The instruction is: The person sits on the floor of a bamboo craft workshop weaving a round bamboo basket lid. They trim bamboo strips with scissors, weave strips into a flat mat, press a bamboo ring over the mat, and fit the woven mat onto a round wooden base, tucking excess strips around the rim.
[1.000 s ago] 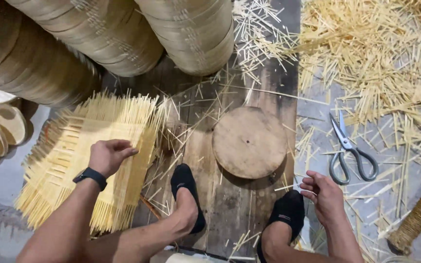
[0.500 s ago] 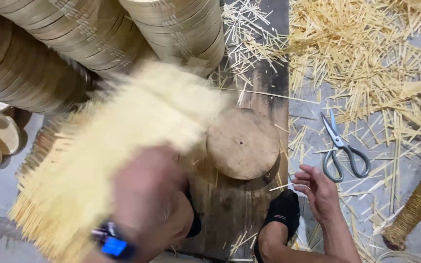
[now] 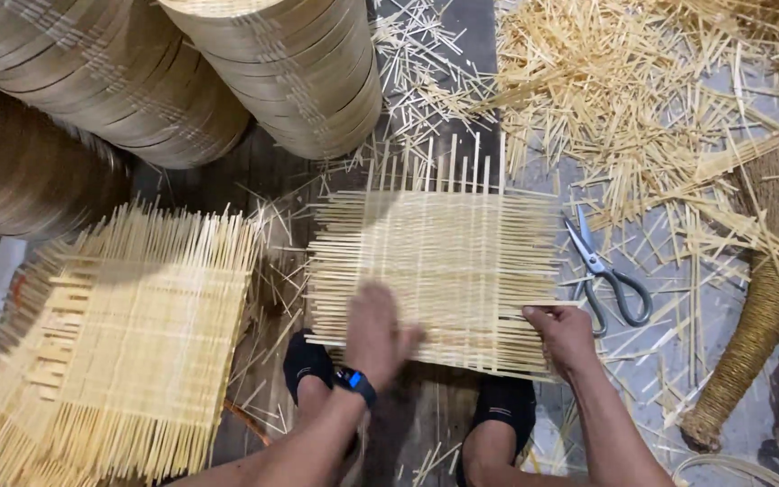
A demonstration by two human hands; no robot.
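A square woven mat of pale bamboo strips (image 3: 435, 271) lies flat in the middle, over the spot where a round wooden block stood. My left hand (image 3: 376, 332), with a dark watch on its wrist, presses flat on the mat's near left part. My right hand (image 3: 563, 334) grips the mat's near right edge. A stack of similar woven mats (image 3: 119, 343) lies at the left. My two feet in black socks sit under the mat's near edge.
Grey-handled scissors (image 3: 610, 280) lie just right of the mat. Loose bamboo slivers (image 3: 642, 99) cover the floor at the upper right. Stacks of round bamboo rims (image 3: 290, 72) fill the top left. A rope-wound piece (image 3: 750, 352) stands at the right.
My left hand lifted one woven mat off the left stack, swung it right and laid it over the round wooden block. My right hand moved onto its edge.
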